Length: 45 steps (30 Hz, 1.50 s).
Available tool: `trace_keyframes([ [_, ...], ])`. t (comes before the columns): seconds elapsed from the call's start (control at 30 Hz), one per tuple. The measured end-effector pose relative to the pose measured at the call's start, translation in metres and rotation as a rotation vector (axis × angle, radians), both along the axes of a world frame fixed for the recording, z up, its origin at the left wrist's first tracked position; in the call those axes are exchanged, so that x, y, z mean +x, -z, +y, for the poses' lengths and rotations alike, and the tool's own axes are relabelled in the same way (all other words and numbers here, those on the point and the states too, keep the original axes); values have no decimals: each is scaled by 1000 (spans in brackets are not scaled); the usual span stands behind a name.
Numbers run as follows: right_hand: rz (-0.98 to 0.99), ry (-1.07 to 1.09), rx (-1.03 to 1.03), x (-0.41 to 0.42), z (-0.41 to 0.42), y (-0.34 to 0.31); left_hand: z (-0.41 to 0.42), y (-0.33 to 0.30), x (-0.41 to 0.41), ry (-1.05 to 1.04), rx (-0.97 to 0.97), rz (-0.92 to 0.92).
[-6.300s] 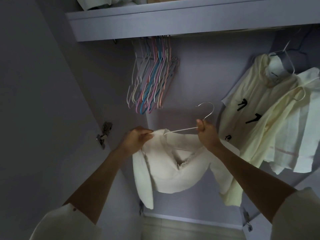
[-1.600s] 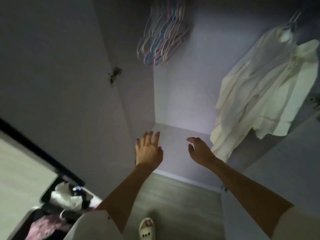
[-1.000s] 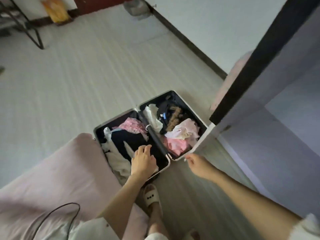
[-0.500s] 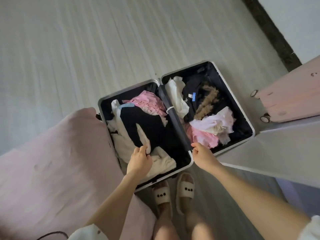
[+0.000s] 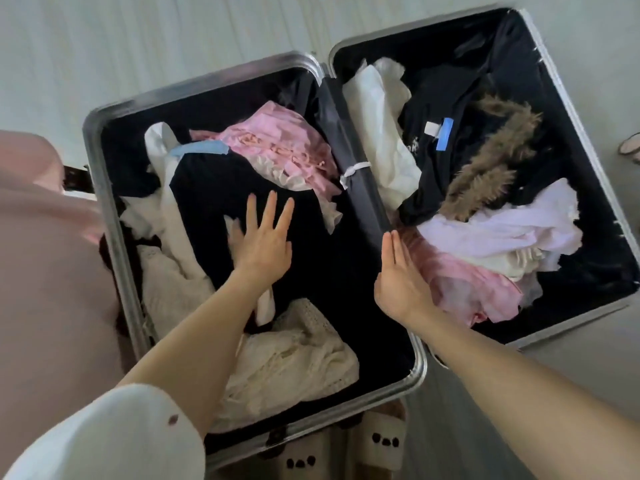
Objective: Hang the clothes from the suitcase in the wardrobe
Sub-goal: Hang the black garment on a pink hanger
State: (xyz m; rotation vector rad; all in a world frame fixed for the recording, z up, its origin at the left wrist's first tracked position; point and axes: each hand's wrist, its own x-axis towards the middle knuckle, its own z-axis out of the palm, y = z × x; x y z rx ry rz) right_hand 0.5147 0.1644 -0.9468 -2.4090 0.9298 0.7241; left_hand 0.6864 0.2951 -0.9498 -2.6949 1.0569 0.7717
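Note:
An open suitcase (image 5: 104,216) with a metal rim lies flat on the floor, both halves full of loose clothes. My left hand (image 5: 263,237) is spread with straight fingers over a black garment (image 5: 225,188) in the left half. A cream knitted garment (image 5: 294,358) lies near the front edge, and a pink frilled one (image 5: 277,143) lies further back. My right hand (image 5: 398,271) is flat and open by the centre hinge, its fingers against a pink garment (image 5: 464,282) in the right half. That half also holds a lilac piece (image 5: 502,230), a black garment with brown fur trim (image 5: 491,157) and a white piece (image 5: 384,109).
A pink bed or cushion (image 5: 41,271) fills the left edge, close against the suitcase. My feet in cream slippers (image 5: 381,441) stand at the suitcase's near edge. Pale wood floor (image 5: 138,36) surrounds the case. The wardrobe is out of view.
I have turned from the wardrobe and bent down to the suitcase, which now fills the view. My left hand let go of the white cloth and spread out; my right hand moved from the rim inside.

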Motion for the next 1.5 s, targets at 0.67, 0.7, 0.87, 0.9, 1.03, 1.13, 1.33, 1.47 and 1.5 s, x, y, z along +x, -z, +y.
trace_keyframes([
  [0.67, -7, 356, 358, 4, 15, -219, 2, -220, -9, -381, -345, 363],
  [0.7, -26, 365, 356, 7, 14, -241, 3, -242, -8, -384, -340, 383],
  [0.87, -140, 352, 361, 18, 13, -361, 0, -375, -7, -386, -486, 388],
  [0.9, -166, 345, 360, 17, 15, -386, 0, -404, -8, -372, -525, 371],
  [1.03, -285, 336, 389, 10, 31, -464, 7, -488, -24, -297, -635, 396],
  [1.13, -382, 321, 392, 4, 36, -524, 7, -557, -31, -245, -770, 434],
  [1.33, -592, 253, 428, -13, 38, -631, 1, -692, -63, -37, -953, 542],
  [1.47, -682, 268, 458, -47, 51, -693, 2, -756, -106, -35, -1091, 601],
  [1.5, -703, 278, 481, -59, 56, -705, 2, -767, -117, -74, -1134, 629],
])
